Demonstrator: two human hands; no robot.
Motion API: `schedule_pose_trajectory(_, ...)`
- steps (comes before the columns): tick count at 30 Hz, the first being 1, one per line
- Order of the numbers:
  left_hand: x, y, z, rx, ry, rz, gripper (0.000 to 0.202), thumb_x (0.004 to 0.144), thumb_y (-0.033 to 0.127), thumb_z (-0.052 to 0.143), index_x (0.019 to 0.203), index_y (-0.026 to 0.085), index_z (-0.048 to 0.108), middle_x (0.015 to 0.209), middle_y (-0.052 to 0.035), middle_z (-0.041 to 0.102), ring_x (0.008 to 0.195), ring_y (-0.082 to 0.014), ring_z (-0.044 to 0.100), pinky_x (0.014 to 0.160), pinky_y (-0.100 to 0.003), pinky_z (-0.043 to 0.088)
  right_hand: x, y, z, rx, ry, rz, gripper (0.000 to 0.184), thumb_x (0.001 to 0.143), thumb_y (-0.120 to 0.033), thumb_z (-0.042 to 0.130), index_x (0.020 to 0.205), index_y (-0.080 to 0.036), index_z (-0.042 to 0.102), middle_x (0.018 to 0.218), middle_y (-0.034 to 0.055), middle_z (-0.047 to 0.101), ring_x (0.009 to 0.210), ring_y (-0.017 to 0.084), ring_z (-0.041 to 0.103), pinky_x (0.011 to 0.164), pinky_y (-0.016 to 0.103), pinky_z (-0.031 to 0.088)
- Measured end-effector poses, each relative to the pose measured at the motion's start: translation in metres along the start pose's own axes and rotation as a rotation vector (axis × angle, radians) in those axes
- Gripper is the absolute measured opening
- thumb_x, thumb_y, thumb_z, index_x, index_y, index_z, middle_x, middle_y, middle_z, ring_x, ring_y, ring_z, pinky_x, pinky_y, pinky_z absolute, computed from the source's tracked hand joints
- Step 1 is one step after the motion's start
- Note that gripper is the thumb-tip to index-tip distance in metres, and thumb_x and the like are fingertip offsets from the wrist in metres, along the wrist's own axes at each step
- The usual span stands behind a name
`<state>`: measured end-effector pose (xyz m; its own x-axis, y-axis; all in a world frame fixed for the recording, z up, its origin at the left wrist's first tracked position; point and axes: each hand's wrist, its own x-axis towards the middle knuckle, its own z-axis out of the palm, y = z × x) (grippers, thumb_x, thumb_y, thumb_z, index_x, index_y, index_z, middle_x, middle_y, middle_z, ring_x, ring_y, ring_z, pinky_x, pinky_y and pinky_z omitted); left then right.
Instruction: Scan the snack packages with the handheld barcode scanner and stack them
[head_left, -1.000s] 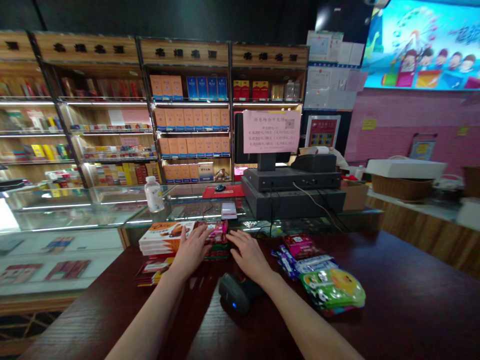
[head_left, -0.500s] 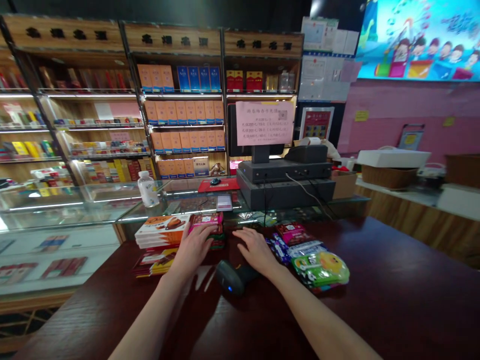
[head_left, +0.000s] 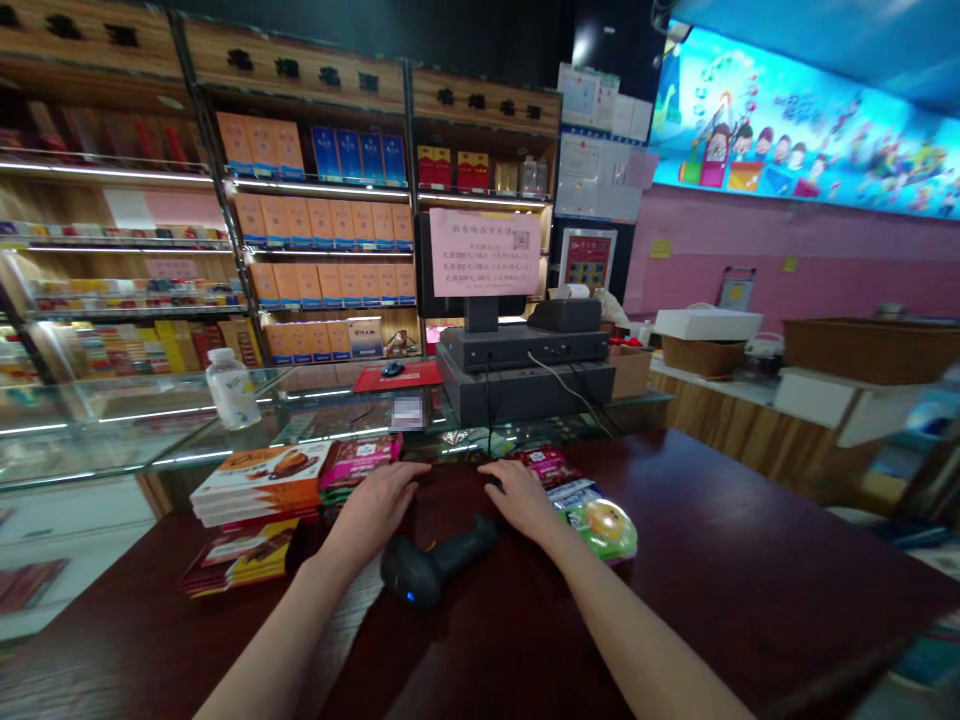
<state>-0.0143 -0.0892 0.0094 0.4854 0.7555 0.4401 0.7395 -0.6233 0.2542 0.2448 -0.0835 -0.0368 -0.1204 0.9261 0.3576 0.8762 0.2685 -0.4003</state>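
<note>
My left hand (head_left: 379, 505) is open, its fingers stretched forward beside a stack of pink chocolate packs (head_left: 362, 455). Left of these stand white and orange Dove boxes (head_left: 259, 475), with red and yellow chocolate bars (head_left: 251, 555) in front. My right hand (head_left: 521, 500) is also open, fingers extended, and partly covers a group of snacks. That group shows a dark pink pack (head_left: 546, 463), a blue-and-white pack (head_left: 576, 493) and a green bag (head_left: 606, 530). Between my forearms a black barcode scanner (head_left: 427, 570) lies on the dark wooden counter (head_left: 712, 570).
Behind the counter, a monitor with a pink sign (head_left: 484, 255) stands on a black cash drawer (head_left: 529, 390). A clear bottle (head_left: 232, 390) and a red mouse mat (head_left: 401, 376) are on the glass display case (head_left: 292, 395). Baskets (head_left: 701, 355) sit at the right.
The view has turned to the right. My left hand has come away from the top of the pink packs to their right side. Both hands remain open.
</note>
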Motion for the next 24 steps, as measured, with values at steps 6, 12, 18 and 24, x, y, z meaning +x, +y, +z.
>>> schedule_pose_trajectory(6,0.039,0.020,0.019,0.001,-0.223,0.004,0.042,0.091,0.018,0.043,0.129,0.022,0.061,0.132,-0.0054,0.066,0.122,-0.0210,0.061,0.107,-0.035,0.044,0.001,0.030,-0.017,-0.065,-0.050,0.096,0.035,0.091,-0.023,0.054,0.123,-0.024,0.067,0.130,0.0048,0.068,0.123,0.024,0.057,0.105,0.037,0.038)
schedule_pose_trajectory(12,0.081,0.032,0.055,-0.002,-0.349,0.044,0.051,0.088,0.019,0.047,0.137,0.024,0.055,0.140,-0.0052,0.061,0.129,-0.0226,0.057,0.110,-0.036,0.042,0.002,0.054,-0.033,-0.133,-0.090,0.162,0.037,0.091,-0.023,0.051,0.123,-0.028,0.067,0.130,0.0049,0.068,0.124,0.026,0.057,0.099,0.039,0.041)
schedule_pose_trajectory(18,0.113,0.051,0.085,-0.016,-0.460,0.025,0.052,0.085,0.020,0.051,0.136,0.026,0.057,0.137,-0.0068,0.063,0.124,-0.0268,0.061,0.106,-0.040,0.046,0.010,0.082,-0.048,-0.164,-0.134,0.196,0.041,0.089,-0.020,0.050,0.125,-0.029,0.065,0.130,0.0064,0.067,0.123,0.030,0.057,0.096,0.044,0.042)
schedule_pose_trajectory(24,0.132,0.067,0.112,-0.022,-0.515,-0.051,0.050,0.088,0.027,0.050,0.138,0.030,0.054,0.135,-0.0064,0.065,0.122,-0.0263,0.063,0.102,-0.039,0.047,0.017,0.119,-0.056,-0.146,-0.155,0.298,0.043,0.089,-0.019,0.048,0.129,-0.026,0.063,0.129,0.0117,0.067,0.119,0.033,0.061,0.093,0.046,0.044)
